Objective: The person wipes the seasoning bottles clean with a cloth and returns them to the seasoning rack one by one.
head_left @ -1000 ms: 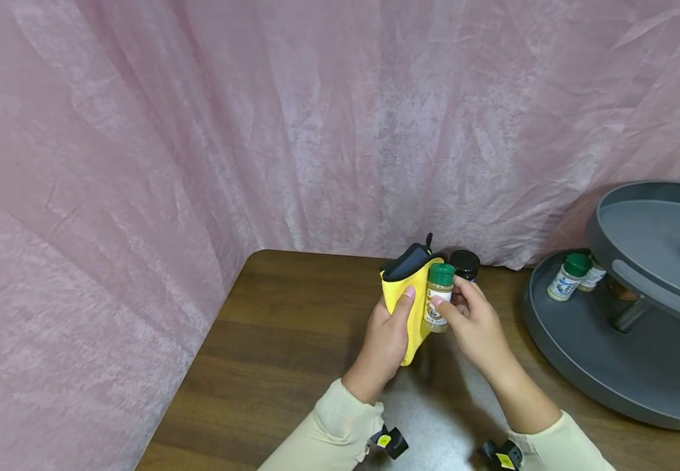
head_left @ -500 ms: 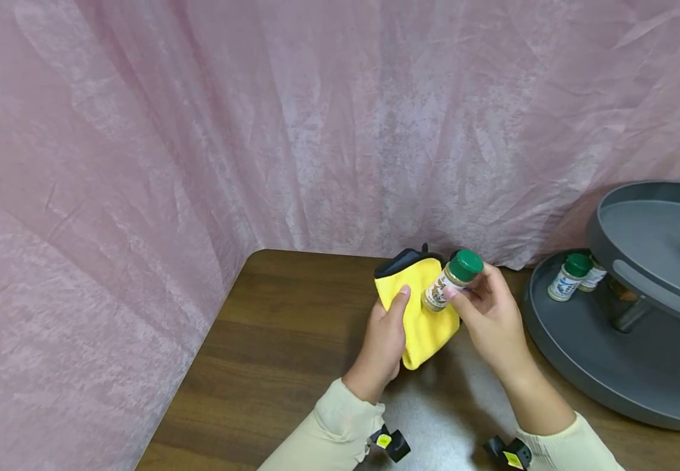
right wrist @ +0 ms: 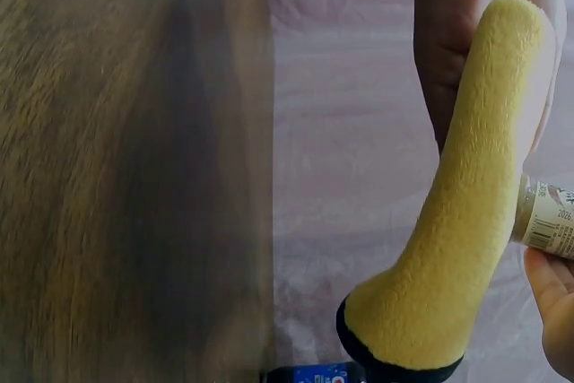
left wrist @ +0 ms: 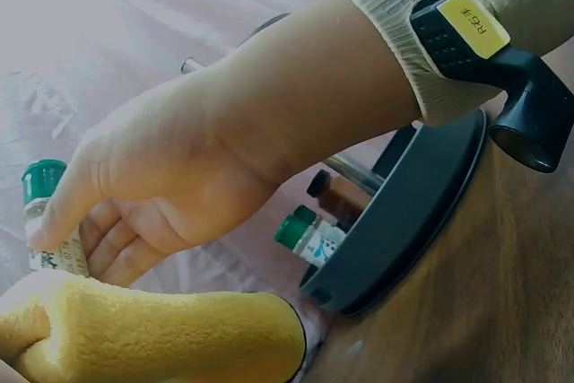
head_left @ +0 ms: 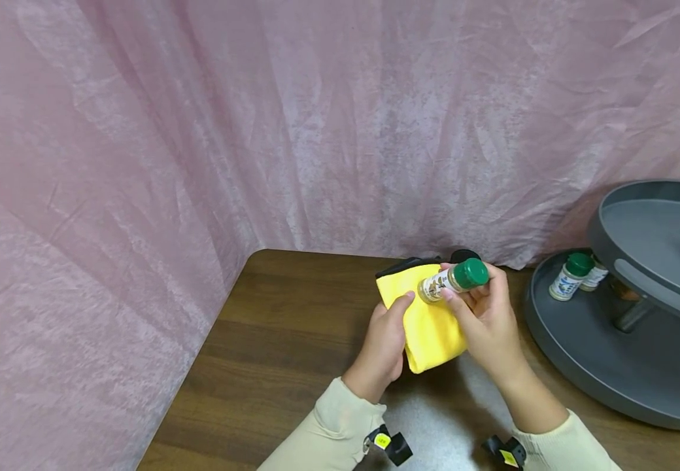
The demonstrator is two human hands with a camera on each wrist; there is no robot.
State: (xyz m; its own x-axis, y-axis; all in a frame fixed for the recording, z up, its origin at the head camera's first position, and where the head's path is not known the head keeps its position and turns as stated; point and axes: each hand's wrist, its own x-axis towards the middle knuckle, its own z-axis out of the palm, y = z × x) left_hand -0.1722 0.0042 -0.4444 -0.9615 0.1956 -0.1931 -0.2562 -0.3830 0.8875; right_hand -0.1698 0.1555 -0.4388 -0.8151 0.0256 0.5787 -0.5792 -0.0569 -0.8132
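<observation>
Around the work, a pink curtain (head_left: 340, 131) hangs along the back and left of a brown wooden table (head_left: 293, 327). To the right stands a grey two-tier stand, its upper tray (head_left: 658, 229) jutting over part of its lower tray (head_left: 640, 373). On the lower one, two green-capped bottles stand close together, the front bottle (head_left: 566, 281) partly covering the rear bottle (head_left: 594, 278); near them, a brown container (left wrist: 343, 197) sits partly hidden behind the front bottle and the tray wall in the left wrist view. Just behind the hands, a black-lidded jar (head_left: 464, 255) shows little more than its top, the held bottle and right hand blocking the rest from the head view. The left hand (head_left: 380, 337) grips a yellow cloth (head_left: 434, 337) with dark edging, thumb laid across its front and the other fingers mostly hidden behind it. The right hand (head_left: 493, 327) pinches a green-capped seasoning bottle (head_left: 436, 286) between thumb and curled fingers, the gap no wider than the bottle itself. That bottle is held above the table, tilted, cap toward the right hand, with its base against the cloth near the left thumb.
</observation>
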